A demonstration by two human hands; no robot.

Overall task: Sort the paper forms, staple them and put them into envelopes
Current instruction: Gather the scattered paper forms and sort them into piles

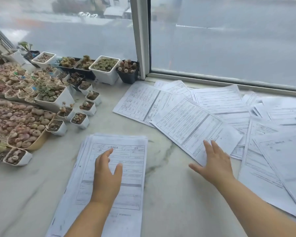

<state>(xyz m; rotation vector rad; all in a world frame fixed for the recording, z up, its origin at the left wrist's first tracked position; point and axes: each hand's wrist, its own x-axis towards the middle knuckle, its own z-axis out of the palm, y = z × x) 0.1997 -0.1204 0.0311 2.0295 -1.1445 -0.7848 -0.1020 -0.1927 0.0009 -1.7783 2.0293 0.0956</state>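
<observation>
Pale marbled bench, grey veins, running up to window frame. Near edge, centre-left: squared stack of forms, printed side up, lying flat. Right half: loose forms fanned and overlapping at odd angles, reaching right edge. One tilted sheet topping fan's near-left part. Left side: crowd of small square pots, white and black, holding succulents, packed close. Beside them, long tan tray of pebble-like plants.
</observation>
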